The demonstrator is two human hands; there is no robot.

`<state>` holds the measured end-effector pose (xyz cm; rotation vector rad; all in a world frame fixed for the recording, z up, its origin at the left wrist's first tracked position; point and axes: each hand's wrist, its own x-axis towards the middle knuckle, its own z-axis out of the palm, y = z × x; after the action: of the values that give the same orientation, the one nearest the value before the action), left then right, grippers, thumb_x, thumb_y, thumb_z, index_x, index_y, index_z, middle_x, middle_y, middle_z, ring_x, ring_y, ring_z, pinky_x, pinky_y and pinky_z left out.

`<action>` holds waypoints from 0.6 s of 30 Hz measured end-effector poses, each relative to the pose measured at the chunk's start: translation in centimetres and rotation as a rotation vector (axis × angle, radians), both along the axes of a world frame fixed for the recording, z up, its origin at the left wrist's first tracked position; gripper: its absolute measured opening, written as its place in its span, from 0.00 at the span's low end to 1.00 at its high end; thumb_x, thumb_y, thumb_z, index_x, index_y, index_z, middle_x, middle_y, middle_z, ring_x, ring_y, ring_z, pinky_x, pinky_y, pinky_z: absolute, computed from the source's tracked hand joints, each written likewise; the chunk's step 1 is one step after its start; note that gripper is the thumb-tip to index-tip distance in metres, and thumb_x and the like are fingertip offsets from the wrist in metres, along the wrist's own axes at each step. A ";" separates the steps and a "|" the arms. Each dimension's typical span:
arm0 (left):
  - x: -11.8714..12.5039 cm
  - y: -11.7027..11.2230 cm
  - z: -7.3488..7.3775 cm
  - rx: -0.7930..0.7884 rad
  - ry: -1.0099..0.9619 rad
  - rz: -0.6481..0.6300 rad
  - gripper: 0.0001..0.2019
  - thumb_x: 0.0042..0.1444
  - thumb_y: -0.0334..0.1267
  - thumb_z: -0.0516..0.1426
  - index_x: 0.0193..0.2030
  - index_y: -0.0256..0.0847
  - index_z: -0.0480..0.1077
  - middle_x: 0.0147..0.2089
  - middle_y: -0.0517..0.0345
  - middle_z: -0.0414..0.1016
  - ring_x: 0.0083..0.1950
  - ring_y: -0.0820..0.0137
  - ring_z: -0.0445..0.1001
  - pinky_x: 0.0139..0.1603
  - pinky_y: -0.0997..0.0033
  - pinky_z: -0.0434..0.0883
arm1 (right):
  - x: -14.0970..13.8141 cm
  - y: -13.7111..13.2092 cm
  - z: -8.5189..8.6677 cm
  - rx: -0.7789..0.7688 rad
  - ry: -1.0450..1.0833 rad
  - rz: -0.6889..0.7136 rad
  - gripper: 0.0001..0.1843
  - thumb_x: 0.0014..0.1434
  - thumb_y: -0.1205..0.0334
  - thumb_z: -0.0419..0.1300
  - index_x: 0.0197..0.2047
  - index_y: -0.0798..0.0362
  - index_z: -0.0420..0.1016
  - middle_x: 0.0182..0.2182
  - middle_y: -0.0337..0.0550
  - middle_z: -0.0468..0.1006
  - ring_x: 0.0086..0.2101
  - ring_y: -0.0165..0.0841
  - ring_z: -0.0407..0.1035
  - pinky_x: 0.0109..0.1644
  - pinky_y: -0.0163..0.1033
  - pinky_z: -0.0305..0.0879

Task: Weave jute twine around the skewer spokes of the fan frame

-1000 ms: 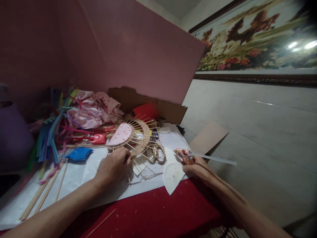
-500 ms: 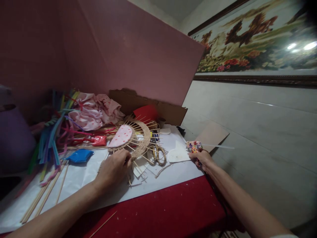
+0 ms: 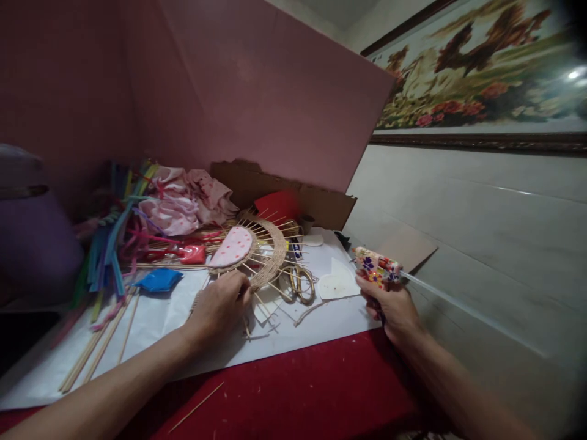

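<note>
My left hand [image 3: 222, 305] is closed on the near edge of a round woven piece [image 3: 274, 260] made of thin sticks radiating like spokes, with twine wound round them. A pink fabric panel [image 3: 233, 247] with red dots covers part of its middle. At the right, my right hand [image 3: 392, 299] grips a flower-patterned hot glue gun [image 3: 376, 267]. A long clear glue stick [image 3: 472, 311] sticks out of its back end, and its nozzle points left. Between the hands lie gold-handled scissors [image 3: 298, 285] and a white cut-out piece [image 3: 338, 280].
Blue packet [image 3: 159, 280], red packet [image 3: 191, 253], loose sticks [image 3: 98, 348], coloured pipe cleaners [image 3: 110, 238] and crumpled pink cloth [image 3: 183, 198] crowd the left. Torn cardboard [image 3: 321, 208] stands behind. White paper [image 3: 220, 360] covers part of the red tabletop [image 3: 298, 391]. A tiled wall [image 3: 481, 214] borders the right.
The glue gun has come up off the table's right side in my right hand and turned, showing more of its body and glue stick. The view has shifted slightly; my left hand keeps its hold.
</note>
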<state>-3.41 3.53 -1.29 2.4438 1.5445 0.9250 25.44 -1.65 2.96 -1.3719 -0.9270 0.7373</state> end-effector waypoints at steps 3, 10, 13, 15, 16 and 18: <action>0.0 0.0 -0.1 0.020 -0.017 -0.023 0.06 0.53 0.34 0.48 0.28 0.39 0.63 0.30 0.55 0.68 0.32 0.69 0.65 0.32 0.69 0.60 | -3.4 -1.9 0.9 -0.155 0.036 0.320 0.16 0.46 0.52 0.62 0.31 0.56 0.67 0.18 0.32 0.62 0.14 0.18 0.50 0.10 0.25 0.44; 0.0 -0.1 -0.2 0.058 -0.038 -0.026 0.05 0.52 0.32 0.49 0.26 0.39 0.62 0.28 0.56 0.67 0.29 0.71 0.63 0.29 0.71 0.58 | -8.6 -2.7 0.1 -0.406 -0.160 0.779 0.25 0.51 0.42 0.52 0.27 0.58 0.68 0.12 0.35 0.66 0.09 0.22 0.57 0.09 0.27 0.51; 0.1 -0.3 -0.2 0.059 -0.051 -0.021 0.06 0.52 0.33 0.49 0.26 0.39 0.62 0.28 0.57 0.67 0.29 0.71 0.63 0.28 0.71 0.57 | -9.6 -1.9 -0.8 -0.393 -0.211 0.809 0.26 0.50 0.40 0.51 0.26 0.59 0.68 0.11 0.37 0.67 0.08 0.24 0.58 0.09 0.27 0.52; 0.2 -0.3 -0.1 0.058 -0.064 -0.027 0.05 0.52 0.32 0.49 0.26 0.39 0.62 0.28 0.57 0.67 0.29 0.71 0.64 0.28 0.71 0.58 | -10.0 -1.4 -1.2 -0.401 -0.212 0.819 0.27 0.50 0.39 0.50 0.24 0.59 0.68 0.11 0.37 0.67 0.08 0.24 0.58 0.09 0.28 0.53; 0.2 -0.3 -0.1 0.059 -0.067 -0.030 0.05 0.52 0.32 0.50 0.26 0.39 0.62 0.28 0.57 0.67 0.29 0.71 0.64 0.29 0.71 0.58 | -10.1 -1.2 -1.3 -0.405 -0.212 0.822 0.27 0.50 0.39 0.50 0.23 0.59 0.68 0.10 0.38 0.67 0.08 0.24 0.58 0.09 0.28 0.54; 0.2 -0.4 -0.1 0.065 -0.070 -0.030 0.05 0.52 0.33 0.50 0.26 0.39 0.62 0.28 0.57 0.67 0.29 0.71 0.64 0.29 0.71 0.58 | -10.4 -1.0 -1.4 -0.409 -0.226 0.822 0.27 0.50 0.39 0.50 0.22 0.58 0.67 0.10 0.37 0.66 0.08 0.24 0.57 0.08 0.27 0.53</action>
<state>-3.20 3.16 -1.43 2.4426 1.4730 1.0596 15.05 -2.68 1.60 -1.4282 -1.6195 1.4721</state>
